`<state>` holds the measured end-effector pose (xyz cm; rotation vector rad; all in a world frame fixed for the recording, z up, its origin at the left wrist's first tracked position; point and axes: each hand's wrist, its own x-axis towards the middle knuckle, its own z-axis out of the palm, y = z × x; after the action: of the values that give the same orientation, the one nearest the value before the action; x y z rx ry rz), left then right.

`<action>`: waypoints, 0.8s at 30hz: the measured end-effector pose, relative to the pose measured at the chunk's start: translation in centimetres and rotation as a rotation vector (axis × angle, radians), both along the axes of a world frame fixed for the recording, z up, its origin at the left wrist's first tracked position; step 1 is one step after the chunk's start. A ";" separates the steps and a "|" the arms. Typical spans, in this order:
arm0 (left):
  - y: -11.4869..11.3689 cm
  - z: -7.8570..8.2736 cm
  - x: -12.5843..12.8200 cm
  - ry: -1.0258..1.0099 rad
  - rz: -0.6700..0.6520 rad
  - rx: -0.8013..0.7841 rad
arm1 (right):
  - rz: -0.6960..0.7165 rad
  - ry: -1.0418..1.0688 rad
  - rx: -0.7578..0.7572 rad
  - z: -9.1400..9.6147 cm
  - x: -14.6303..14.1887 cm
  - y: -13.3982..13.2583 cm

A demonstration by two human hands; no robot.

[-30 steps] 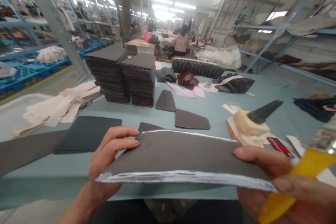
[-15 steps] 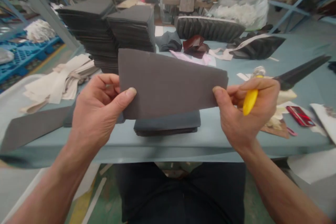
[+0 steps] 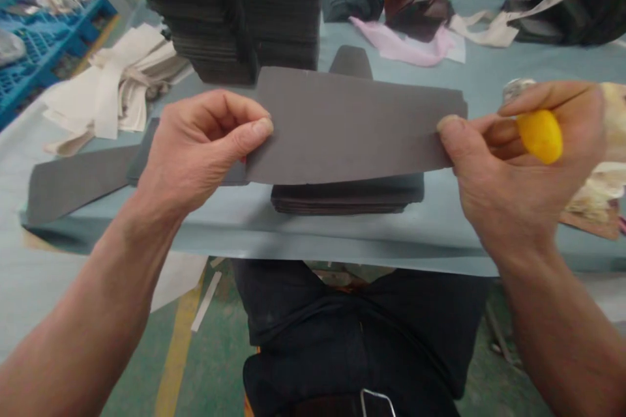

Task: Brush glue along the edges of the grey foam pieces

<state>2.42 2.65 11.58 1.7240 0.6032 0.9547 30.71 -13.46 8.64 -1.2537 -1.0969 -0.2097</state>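
I hold a dark grey foam piece (image 3: 352, 125) flat in the air over the near edge of the blue-grey table (image 3: 342, 241). My left hand (image 3: 195, 150) pinches its left end between thumb and fingers. My right hand (image 3: 513, 163) pinches its right end with the thumb and also grips a yellow-handled tool (image 3: 538, 133) in the same fist. Directly below the held piece lies a low stack of similar grey pieces (image 3: 347, 195) on the table.
Two tall stacks of dark sheets (image 3: 235, 6) stand at the back. Cream fabric strips (image 3: 112, 91) lie at the left, long grey pieces (image 3: 78, 182) beside them. Pink and maroon scraps (image 3: 411, 26) lie behind. A glue-covered block (image 3: 601, 189) sits at the right. Blue pallets (image 3: 29, 52) far left.
The view has tilted down and closer. I have lowered the grey piece from upright toward flat above the small stack; both hands keep their pinch on its ends.
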 end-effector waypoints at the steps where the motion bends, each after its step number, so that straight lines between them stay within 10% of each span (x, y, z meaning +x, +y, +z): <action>1: 0.4 -0.4 -0.1 0.016 -0.029 -0.008 | -0.007 -0.009 0.005 -0.3 0.1 0.0; 24: 1.2 -3.4 0.6 0.106 -0.178 -0.054 | -0.279 0.012 -0.162 -4.5 2.7 -3.1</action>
<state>3.00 3.82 8.15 1.7559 0.5293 0.7204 33.42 -16.52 4.12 -1.5516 -0.9401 -0.3283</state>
